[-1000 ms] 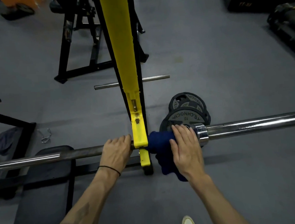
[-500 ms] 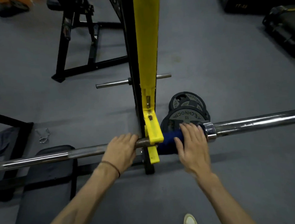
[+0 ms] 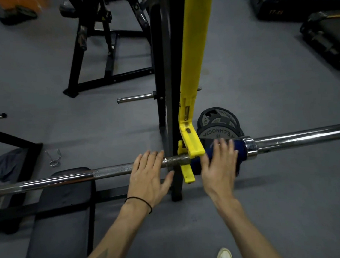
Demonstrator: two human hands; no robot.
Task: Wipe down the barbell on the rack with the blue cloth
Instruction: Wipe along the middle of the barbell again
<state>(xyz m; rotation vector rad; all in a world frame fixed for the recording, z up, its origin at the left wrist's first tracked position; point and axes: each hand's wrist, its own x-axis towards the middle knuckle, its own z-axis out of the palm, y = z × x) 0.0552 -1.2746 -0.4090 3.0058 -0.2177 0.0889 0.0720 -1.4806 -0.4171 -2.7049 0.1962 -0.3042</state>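
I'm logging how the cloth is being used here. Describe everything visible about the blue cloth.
The blue cloth is dark navy, soft-looking fabric, draped around the barbell between the yellow rack hook and the chrome collar. The right hand lies over it with fingers spread, covering its middle; only its edges show.

Right hand presses blue cloth on barbell; left hand flat on bar
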